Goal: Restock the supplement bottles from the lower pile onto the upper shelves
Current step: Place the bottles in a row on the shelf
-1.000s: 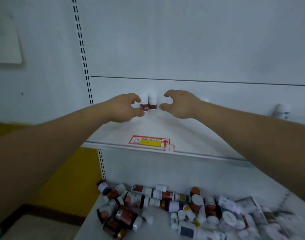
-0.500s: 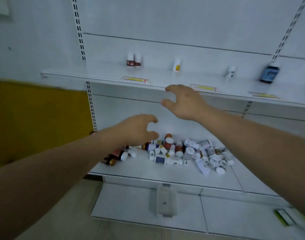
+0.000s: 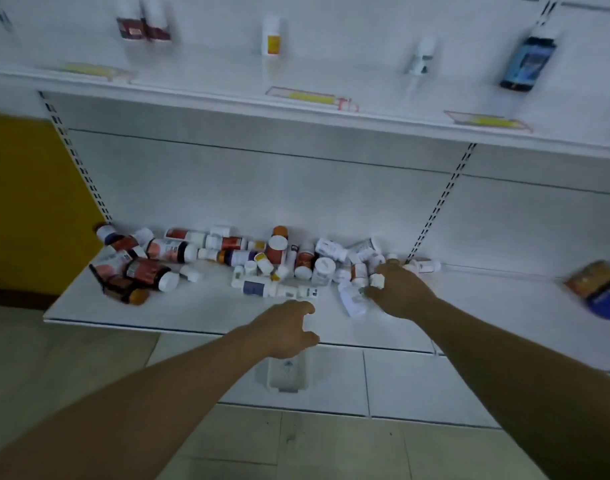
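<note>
A pile of supplement bottles (image 3: pixel 227 261), white, brown and red-labelled, lies on the lower shelf (image 3: pixel 192 308). My right hand (image 3: pixel 398 294) is down on the pile's right end, its thumb and fingers curled round a small white bottle (image 3: pixel 377 280). Just above the shelf's front edge, my left hand (image 3: pixel 289 329) hovers with loosely curled fingers and holds nothing. On the upper shelf (image 3: pixel 227 98) stand two red-labelled bottles (image 3: pixel 144 29), a white bottle with a yellow label (image 3: pixel 271 38), a small white bottle (image 3: pixel 421 58) and a dark blue bottle (image 3: pixel 526 62).
A blurred orange and blue package (image 3: pixel 601 289) lies at the lower shelf's far right. Yellow price tags (image 3: pixel 310 97) line the upper shelf's front edge. A yellow wall panel (image 3: pixel 30 202) is at left. Below the lower shelf runs a white base panel (image 3: pixel 331 382).
Both hands came down from the two red-labelled bottles on the upper shelf to the lower shelf. The right hand reached the pile and closed on a small white bottle.
</note>
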A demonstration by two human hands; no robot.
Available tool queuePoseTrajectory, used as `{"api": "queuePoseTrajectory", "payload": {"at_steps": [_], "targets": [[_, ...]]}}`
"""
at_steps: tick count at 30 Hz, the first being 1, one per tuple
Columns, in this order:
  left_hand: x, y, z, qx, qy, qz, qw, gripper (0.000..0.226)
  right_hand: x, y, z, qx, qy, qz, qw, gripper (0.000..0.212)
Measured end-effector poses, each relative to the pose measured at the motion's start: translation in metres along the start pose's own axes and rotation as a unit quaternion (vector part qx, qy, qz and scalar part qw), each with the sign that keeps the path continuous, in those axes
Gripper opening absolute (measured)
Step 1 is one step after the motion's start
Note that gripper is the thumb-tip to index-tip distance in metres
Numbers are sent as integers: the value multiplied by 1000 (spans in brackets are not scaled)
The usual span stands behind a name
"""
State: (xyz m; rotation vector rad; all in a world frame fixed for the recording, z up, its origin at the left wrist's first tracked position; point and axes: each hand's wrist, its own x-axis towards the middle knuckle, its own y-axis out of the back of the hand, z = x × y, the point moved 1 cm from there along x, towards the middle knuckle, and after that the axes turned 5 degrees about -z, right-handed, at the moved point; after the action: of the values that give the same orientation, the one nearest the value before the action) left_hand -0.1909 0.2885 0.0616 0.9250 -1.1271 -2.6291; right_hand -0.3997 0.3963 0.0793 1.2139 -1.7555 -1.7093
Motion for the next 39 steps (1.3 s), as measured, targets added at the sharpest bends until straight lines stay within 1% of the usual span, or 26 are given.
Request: {"api": "queuePoseTrajectory", "payload": {"at_steps": [2,4,6,8,12,14,16,18,20,22,23,24,25,26,27,28,29,30,31,32,34,35,36,39], "targets": [[42,-13,11,-22,16,-2,1000,66,17,-20,38,33,-18,-27,999,53],[84,-24,18,-47,32,5,998,68,34,-36,69,68,-40,-37,996,62],[124,-35,23,-77,44,16,996,70,53,-49,91,101,-40,-33,994,73],[162,-45,26,-109,46,39,992,72,75,-60,104,121,-36,-18,992,77],[227,-64,28,-139,37,81,986,78,119,-86,115,100,2,-19,995,77],[246,-77,25,-89,52,70,992,79,135,-99,117,35,26,-14,999,76],[253,-92,22,-11,57,61,996,78,144,-109,117,-13,33,28,999,65],[255,-101,22,-4,55,107,993,76,148,-110,115,-7,43,82,996,51],[251,-102,23,-75,61,156,983,65,144,-104,115,35,50,94,994,47],[238,-98,24,-201,62,168,963,57,132,-92,118,115,38,90,989,45],[228,-96,25,-276,53,163,946,56,121,-84,119,169,18,92,981,43],[213,-93,26,-361,43,153,919,58,108,-76,119,231,-10,91,969,43],[196,-88,28,-445,34,139,884,62,93,-69,117,304,-40,83,948,41],[177,-81,32,-519,27,125,845,67,78,-63,113,407,-67,65,909,35],[158,-74,36,-577,18,115,808,71,62,-57,106,537,-92,31,838,28],[139,-67,40,-617,1,106,780,72,45,-53,97,665,-116,-10,738,21],[119,-60,44,-643,-22,95,759,71,29,-49,86,763,-130,-48,631,17],[99,-52,48,-665,-50,81,741,71,13,-45,75,824,-131,-73,547,17],[79,-44,52,-684,-80,65,722,71,-1,-40,63,853,-124,-90,499,19],[59,-36,55,-701,-106,46,704,70,-14,-35,51,865,-114,-103,477,22],[20,-21,61,-723,-153,9,673,65,-39,-21,25,873,-84,-113,467,23],[2,-15,63,-729,-169,1,663,62,-51,-13,12,876,-71,-111,464,24],[-16,-8,65,-730,-181,1,659,60,-63,-4,0,881,-56,-108,458,24],[-65,13,70,-715,-203,30,668,61,-100,24,-33,891,3,-102,442,27]]}}
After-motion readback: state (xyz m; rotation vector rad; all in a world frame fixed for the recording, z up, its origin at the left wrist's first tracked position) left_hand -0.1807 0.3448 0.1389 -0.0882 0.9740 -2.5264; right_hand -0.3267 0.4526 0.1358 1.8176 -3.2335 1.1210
